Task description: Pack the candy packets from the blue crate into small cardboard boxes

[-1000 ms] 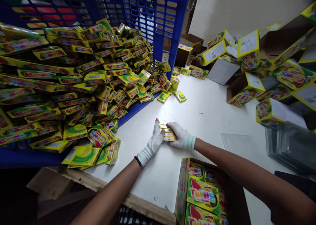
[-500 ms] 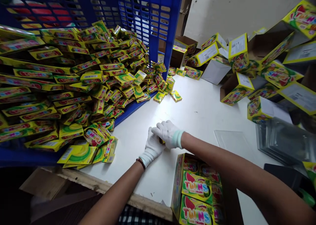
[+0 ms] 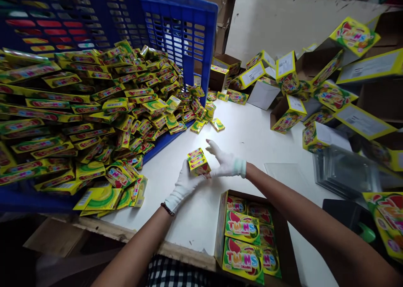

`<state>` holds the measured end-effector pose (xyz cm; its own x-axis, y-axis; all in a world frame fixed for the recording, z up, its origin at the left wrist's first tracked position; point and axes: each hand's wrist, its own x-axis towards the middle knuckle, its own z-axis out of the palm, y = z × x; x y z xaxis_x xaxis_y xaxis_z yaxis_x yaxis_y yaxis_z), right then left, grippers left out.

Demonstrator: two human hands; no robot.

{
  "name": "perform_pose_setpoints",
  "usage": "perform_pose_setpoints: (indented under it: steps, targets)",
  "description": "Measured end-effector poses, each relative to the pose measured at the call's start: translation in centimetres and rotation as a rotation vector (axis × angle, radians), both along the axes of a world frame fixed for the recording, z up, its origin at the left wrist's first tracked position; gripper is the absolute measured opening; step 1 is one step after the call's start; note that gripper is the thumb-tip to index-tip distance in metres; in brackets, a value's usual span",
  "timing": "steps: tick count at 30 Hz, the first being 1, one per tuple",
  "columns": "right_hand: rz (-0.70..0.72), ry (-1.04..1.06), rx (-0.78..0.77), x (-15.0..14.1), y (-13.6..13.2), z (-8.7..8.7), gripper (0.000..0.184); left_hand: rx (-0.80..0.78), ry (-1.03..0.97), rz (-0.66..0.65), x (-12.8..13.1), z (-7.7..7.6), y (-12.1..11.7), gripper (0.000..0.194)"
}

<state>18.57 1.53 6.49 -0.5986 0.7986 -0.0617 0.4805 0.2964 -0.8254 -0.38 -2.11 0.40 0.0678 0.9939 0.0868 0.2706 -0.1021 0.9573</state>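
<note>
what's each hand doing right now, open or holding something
left hand: closed, holding the small stack of yellow packets from below
right hand: open, fingers spread, thumb at the stack's lower corner

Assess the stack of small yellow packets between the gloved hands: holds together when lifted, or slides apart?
The stack of small yellow packets will probably slide apart if lifted unsupported: no band shows around it and the surfaces look glossy. Each packet is likely stiff rather than floppy, since those heaped in the blue crate keep square edges.
</note>
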Motion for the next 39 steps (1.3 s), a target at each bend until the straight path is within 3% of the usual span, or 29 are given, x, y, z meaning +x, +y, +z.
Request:
perform_pose_setpoints:
  steps: [5, 8, 10, 13, 16, 19, 24, 28, 33, 37, 39]
  targets:
    - [-0.078, 0.474, -0.201, 2.0, -4.7, 4.3, 0.1, 0.112, -0.122, -0.16, 3.2, 5.6, -2.2, 0.069]
    - [-0.249, 0.621, -0.204, 4.8, -9.0, 6.0, 0.086, 0.156, -0.003, -0.179, 4.3, 8.1, -5.5, 0.089]
    - [-0.359, 0.652, -0.232, 7.4, -11.8, 6.0, 0.085, 0.251, 0.122, -0.154, 4.6, 8.9, -8.4, 0.078]
    - [-0.4, 0.616, -0.352, 11.0, -15.2, 4.6, 0.087, 0.373, 0.262, -0.341, 5.4, 8.8, -13.0, 0.032]
    - [-0.343, 0.458, -0.444, 12.7, -16.6, 2.7, 0.076, 0.388, 0.456, -0.567, 6.8, 7.4, -16.4, 0.037]
    - [-0.316, 0.27, -0.442, 12.9, -16.2, 1.5, 0.067, 0.415, 0.606, -0.562, 7.7, 5.8, -18.1, 0.046]
    - [-0.271, -0.019, -0.251, 12.6, -14.1, 1.1, 0.071, 0.484, 0.657, -0.546, 7.6, 4.3, -18.6, 0.044]
    - [-0.111, -0.052, -0.36, 12.6, -13.1, 0.6, 0.07, 0.503, 0.628, -0.555, 7.4, 4.1, -18.7, 0.041]
    - [-0.048, -0.024, -0.485, 11.5, -12.1, 0.3, 0.071, 0.569, 0.588, -0.526, 7.4, 3.7, -18.9, 0.039]
    - [-0.023, -0.432, -0.372, 9.0, -10.5, 1.8, 0.051, 0.592, 0.612, -0.41, 7.1, 4.1, -18.8, 0.035]
    - [-0.049, -0.617, -0.328, 7.7, -9.6, 2.4, 0.037, 0.565, 0.661, -0.396, 7.1, 4.8, -18.3, 0.044]
